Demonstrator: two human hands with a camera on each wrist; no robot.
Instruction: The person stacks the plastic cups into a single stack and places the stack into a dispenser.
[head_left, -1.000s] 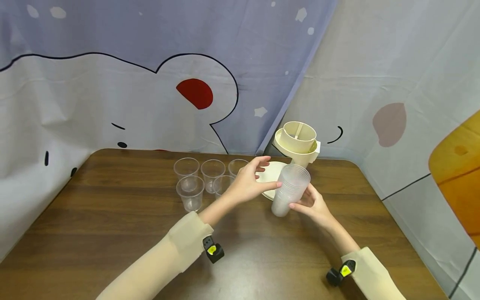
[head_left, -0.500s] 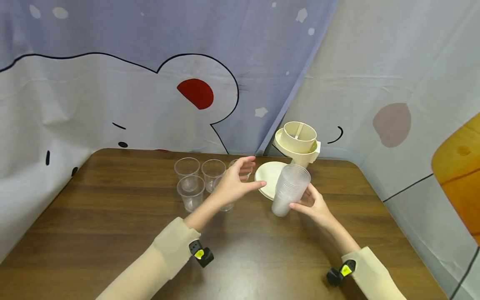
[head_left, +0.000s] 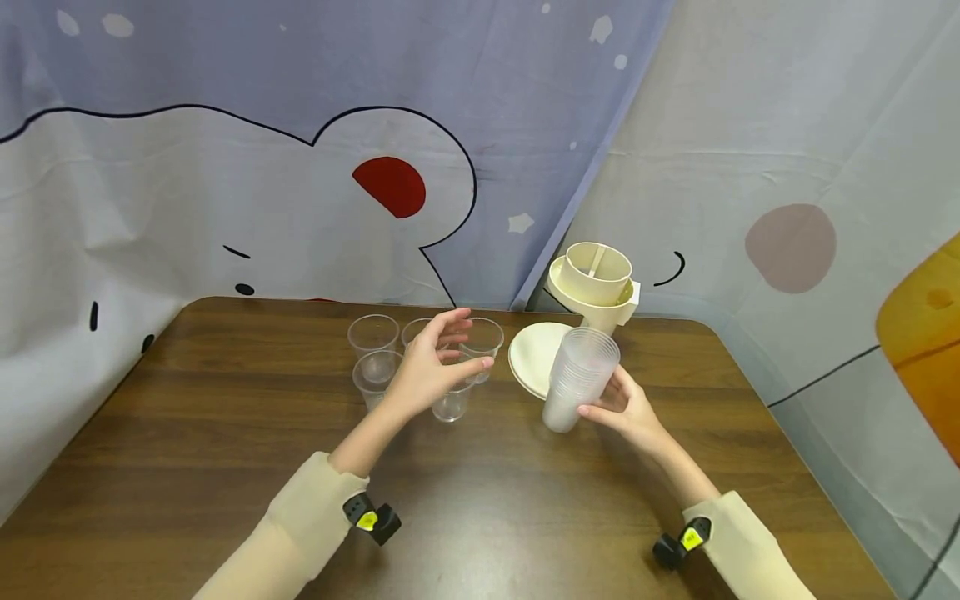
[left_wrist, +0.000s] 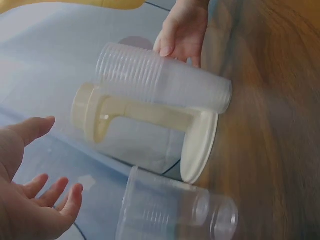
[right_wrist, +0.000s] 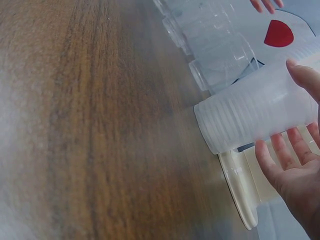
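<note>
A tall stack of clear plastic cups (head_left: 579,379) leans slightly beside the cream stand's base. My right hand (head_left: 632,414) grips it low down, thumb on one side and fingers on the other, as the right wrist view also shows around the stack (right_wrist: 250,115). Several single clear cups (head_left: 372,335) stand upright in two rows to the left. Above them hovers my left hand (head_left: 429,360), fingers spread and loosely bent, holding nothing; it hides parts of the cups behind it. The left wrist view shows that hand (left_wrist: 35,195) apart from the stack (left_wrist: 160,77).
Behind the stack stands a cream dispenser-like stand (head_left: 596,283) with a ring-shaped top and a round white base (head_left: 534,354). Everything rests on a brown wooden table (head_left: 487,517). A printed curtain (head_left: 300,208) hangs along the table's back edge.
My left hand has drawn away leftward from the stack's rim to above the single cups, uncovering the white base and the right-hand cups. My right hand and the stack have stayed put.
</note>
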